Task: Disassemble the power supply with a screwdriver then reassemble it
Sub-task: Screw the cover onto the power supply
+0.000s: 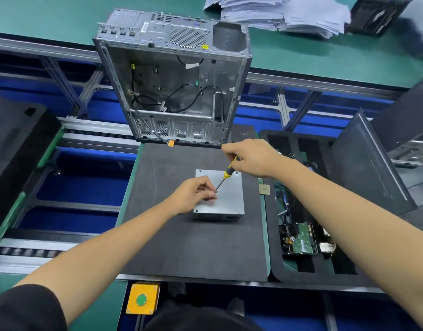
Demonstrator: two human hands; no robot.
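Gripping the screwdriver (226,176), right fingers (232,156) curl; left fingers (206,191) pinch its tip over the power supply (229,199).

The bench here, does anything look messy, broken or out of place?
Mostly orderly. The power supply lies flat and square on the dark mat. The one untidy spot is the stack of papers at the far edge, fanned out unevenly. The computer case stands open with loose cables inside.
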